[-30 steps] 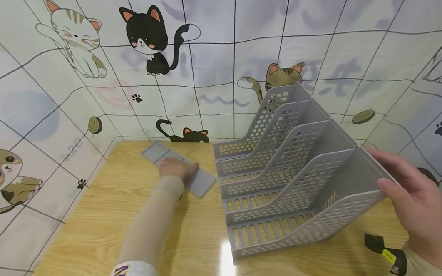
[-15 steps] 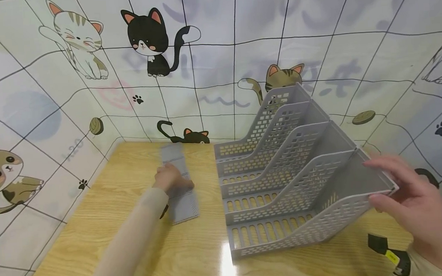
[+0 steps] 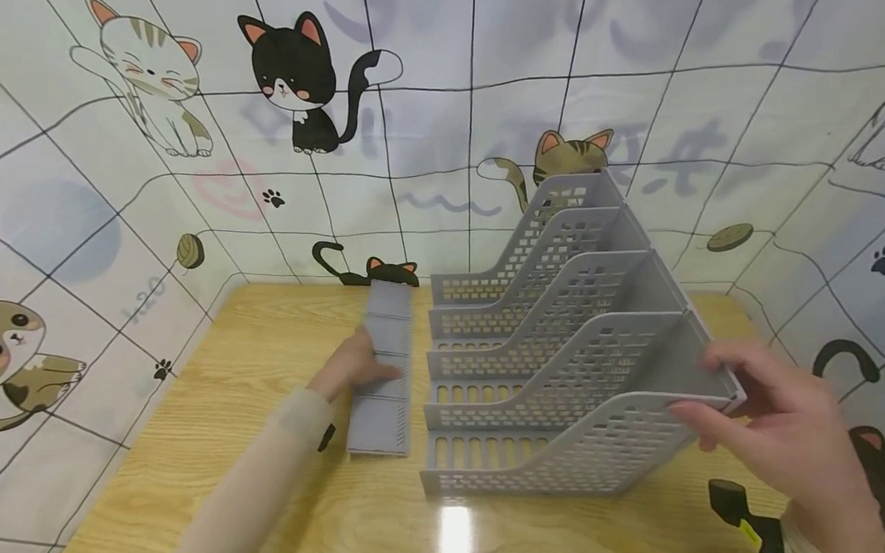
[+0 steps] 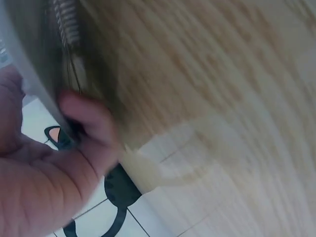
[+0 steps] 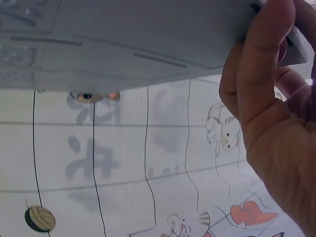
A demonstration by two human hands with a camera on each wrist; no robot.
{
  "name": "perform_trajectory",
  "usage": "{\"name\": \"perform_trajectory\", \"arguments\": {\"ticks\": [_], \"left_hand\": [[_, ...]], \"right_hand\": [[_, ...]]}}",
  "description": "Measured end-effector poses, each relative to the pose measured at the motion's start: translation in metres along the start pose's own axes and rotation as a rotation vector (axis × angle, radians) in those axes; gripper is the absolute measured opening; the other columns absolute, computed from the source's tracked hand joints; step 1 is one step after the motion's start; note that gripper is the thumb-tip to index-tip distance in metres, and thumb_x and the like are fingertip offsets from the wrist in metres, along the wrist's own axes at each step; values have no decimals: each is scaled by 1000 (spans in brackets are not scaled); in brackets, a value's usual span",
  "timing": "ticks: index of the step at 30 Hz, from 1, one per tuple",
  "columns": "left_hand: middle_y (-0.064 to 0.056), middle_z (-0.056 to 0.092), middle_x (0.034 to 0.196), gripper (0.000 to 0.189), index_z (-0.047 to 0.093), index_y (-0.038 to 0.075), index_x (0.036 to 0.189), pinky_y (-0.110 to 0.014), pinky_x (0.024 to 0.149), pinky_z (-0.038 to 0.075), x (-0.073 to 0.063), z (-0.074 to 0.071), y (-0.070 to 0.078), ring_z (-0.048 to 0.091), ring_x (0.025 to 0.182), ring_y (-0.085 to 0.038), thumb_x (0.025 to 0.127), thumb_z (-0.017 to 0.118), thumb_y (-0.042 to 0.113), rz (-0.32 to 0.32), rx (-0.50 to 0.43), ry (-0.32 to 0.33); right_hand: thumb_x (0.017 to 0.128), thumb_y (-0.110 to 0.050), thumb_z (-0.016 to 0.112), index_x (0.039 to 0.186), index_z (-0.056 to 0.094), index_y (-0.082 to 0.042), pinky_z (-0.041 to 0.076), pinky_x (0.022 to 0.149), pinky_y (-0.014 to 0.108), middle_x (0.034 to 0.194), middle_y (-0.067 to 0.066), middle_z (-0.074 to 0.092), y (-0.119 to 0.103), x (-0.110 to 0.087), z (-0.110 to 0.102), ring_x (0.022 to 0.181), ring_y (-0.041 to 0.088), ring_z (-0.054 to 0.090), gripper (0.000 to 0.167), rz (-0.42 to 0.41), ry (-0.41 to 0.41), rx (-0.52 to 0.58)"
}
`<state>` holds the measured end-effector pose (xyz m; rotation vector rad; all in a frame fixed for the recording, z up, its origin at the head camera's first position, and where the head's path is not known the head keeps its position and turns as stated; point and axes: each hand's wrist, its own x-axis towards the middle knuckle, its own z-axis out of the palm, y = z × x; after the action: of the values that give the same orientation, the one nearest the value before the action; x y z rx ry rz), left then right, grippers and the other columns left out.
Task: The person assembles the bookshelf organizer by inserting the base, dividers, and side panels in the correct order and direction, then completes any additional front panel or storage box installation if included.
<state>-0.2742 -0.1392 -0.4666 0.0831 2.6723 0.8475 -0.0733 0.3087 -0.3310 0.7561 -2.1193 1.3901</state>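
Note:
A grey plastic file organizer (image 3: 632, 446) with several upright, perforated dividers stands on the wooden table, its open front facing left. My right hand (image 3: 788, 425) grips its near back corner, thumb on the near side and fingers behind; the right wrist view shows the fingers curled at the edge of the grey back wall (image 5: 148, 44). Just left of the organizer, my left hand (image 3: 353, 366) holds a long, narrow grey panel (image 3: 379, 426) with crosswise ridges. In the left wrist view, fingers wrap round the edge of this panel (image 4: 32, 64), low over the tabletop.
The wood-grain table (image 3: 197, 456) meets a cloth backdrop (image 3: 435, 126) printed with cartoon cats and grid lines at the back and both sides. A black strap with a yellow tag (image 3: 751, 534) is on the right wrist.
My left hand has turned the panel from slanting to nearly lengthwise and brought it right, beside the organizer's front. The right hand has swung the organizer's back corner leftward.

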Motion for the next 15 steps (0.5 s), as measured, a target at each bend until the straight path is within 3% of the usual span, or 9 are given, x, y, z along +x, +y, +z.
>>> {"name": "perform_trajectory", "arguments": {"ticks": [3,6,10,15], "left_hand": [[-27,60,128,79,33,-10,149,-51,98,54,2,-5,3,64,115,-37,90,79,16,101,-76,-14],[-26,64,124,62,41,-8,146,-49,90,58,0,-9,9,68,107,-36,94,71,8,175,-170,-45],[-26,65,121,58,46,-3,146,-47,83,60,-5,-8,17,69,102,-35,92,65,3,229,-323,-44],[-28,61,129,62,46,5,152,-48,84,59,-14,-5,23,67,106,-39,92,58,3,250,-483,40]], "right_hand": [[77,1,89,108,58,10,51,48,17,93,-10,62,-2,2,2,51,3,58,45,31,-20,-129],[72,8,89,108,58,9,51,50,17,93,-9,62,-1,5,1,53,3,59,48,26,-39,-144],[68,14,89,104,57,12,52,59,15,94,-2,64,2,8,-2,66,5,61,49,26,-37,-29],[69,13,89,101,57,15,53,81,12,100,9,63,8,10,-4,89,13,58,45,7,-29,122]]}}
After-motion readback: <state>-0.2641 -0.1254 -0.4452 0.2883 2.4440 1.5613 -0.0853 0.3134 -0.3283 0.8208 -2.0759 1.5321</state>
